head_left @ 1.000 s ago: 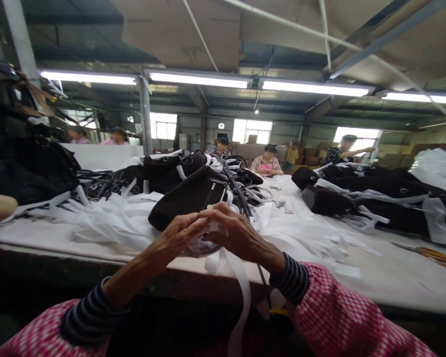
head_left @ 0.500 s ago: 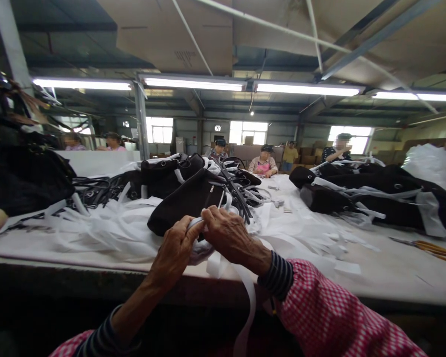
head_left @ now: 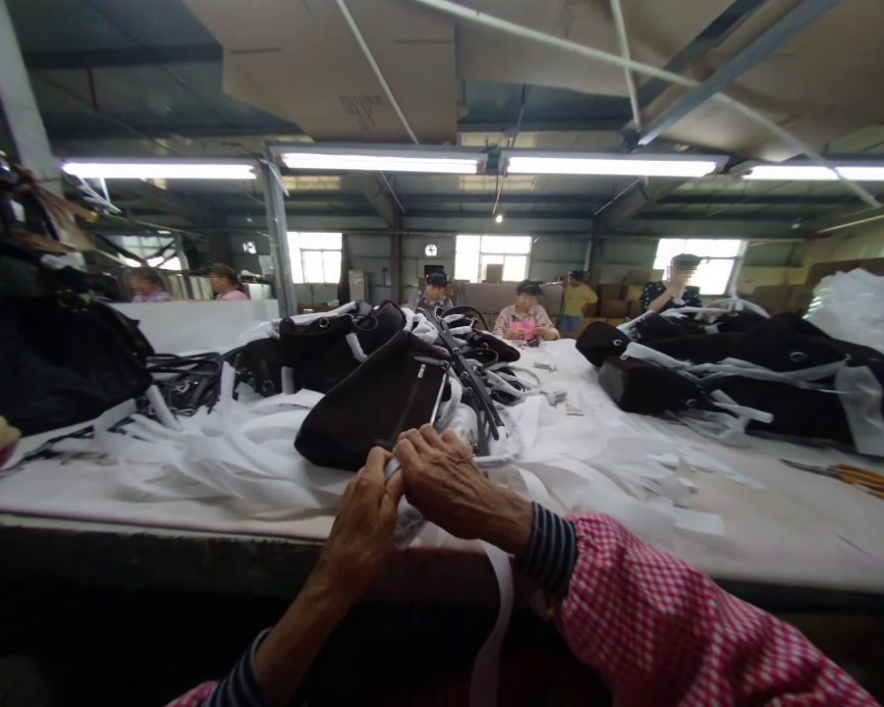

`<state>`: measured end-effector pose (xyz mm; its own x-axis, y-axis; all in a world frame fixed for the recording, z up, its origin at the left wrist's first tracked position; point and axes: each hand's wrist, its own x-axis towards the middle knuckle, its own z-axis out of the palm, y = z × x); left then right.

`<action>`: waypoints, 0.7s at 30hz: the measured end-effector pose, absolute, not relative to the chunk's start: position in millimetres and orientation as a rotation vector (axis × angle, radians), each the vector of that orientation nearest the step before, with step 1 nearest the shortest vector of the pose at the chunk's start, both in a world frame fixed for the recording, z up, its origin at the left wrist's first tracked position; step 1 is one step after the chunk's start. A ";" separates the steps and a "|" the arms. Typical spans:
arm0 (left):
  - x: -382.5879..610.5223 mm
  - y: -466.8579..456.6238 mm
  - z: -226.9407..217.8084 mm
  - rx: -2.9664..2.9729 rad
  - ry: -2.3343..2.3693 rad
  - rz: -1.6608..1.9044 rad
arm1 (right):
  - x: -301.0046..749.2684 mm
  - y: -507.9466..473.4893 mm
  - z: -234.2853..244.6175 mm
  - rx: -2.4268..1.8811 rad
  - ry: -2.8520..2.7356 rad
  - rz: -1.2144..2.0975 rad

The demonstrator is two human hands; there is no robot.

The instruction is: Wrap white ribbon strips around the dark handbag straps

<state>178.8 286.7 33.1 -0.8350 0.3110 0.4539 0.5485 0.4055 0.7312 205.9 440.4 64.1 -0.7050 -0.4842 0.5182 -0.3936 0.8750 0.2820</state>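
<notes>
My left hand (head_left: 360, 516) and my right hand (head_left: 448, 481) are together at the table's near edge, both closed on a pale wrapped bag strap (head_left: 392, 470). The left thumb and fingers pinch it, and the right fingers are curled over it. Most of the strap is hidden by the hands. Just behind them a black bag (head_left: 372, 403) with a silver zipper pull (head_left: 420, 371) lies on its side. Below my right hand a white strip (head_left: 498, 599) hangs over the table edge.
Loose white strips (head_left: 213, 452) cover the table around the bag. More black bags (head_left: 737, 358) are heaped at the right, near orange-handled scissors (head_left: 865, 478). Dark bags (head_left: 51, 334) stand at the left. A person (head_left: 524, 314) sits across the table, with others farther back.
Both hands have moved slightly down and toward me, still closed on the strap. The right fingers now curl farther over it. The black bag has hardly moved.
</notes>
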 end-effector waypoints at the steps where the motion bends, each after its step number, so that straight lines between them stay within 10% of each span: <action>1: 180.4 287.0 33.4 -0.738 -2.405 -1.440 | 204.2 440.3 63.9 0.629 -2.443 -0.207; 21: 202.0 306.5 24.8 -0.537 -2.043 -1.868 | 220.6 442.7 42.7 0.239 -2.601 0.378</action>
